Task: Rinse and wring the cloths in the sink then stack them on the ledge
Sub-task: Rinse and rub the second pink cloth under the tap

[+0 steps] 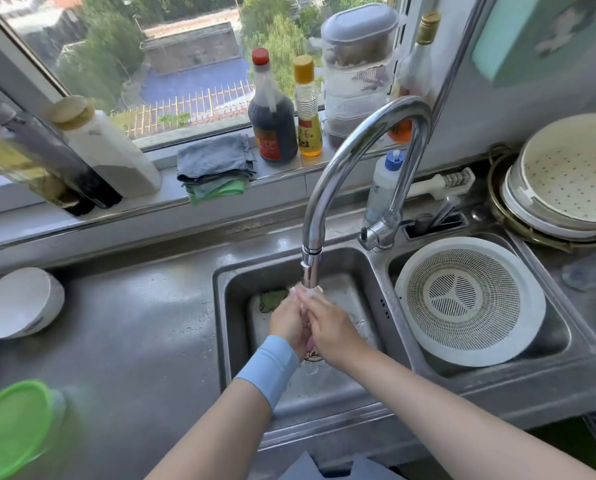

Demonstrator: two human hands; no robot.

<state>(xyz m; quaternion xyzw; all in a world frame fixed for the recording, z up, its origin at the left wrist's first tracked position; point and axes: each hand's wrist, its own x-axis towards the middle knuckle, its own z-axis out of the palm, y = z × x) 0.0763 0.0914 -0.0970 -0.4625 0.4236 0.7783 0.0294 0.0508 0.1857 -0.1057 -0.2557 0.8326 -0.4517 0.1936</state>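
Left hand (287, 323) and right hand (327, 327) pressed together, holding nothing visible, under curved steel faucet (355, 150); folded woven cloths (216, 168) on ledge (171, 195).

A glossy chrome faucet (365, 161) arches over the brushed steel sink (227, 306); matt woven cloths (215, 168) sit on the ledge (282, 178).

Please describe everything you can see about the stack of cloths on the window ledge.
The stack of cloths lies folded on the window ledge, between a white bottle and a dark sauce bottle. A grey woven cloth is on top, another grey layer beneath it, and green cloth at the bottom, whose edge hangs slightly over the ledge. No hand touches it.
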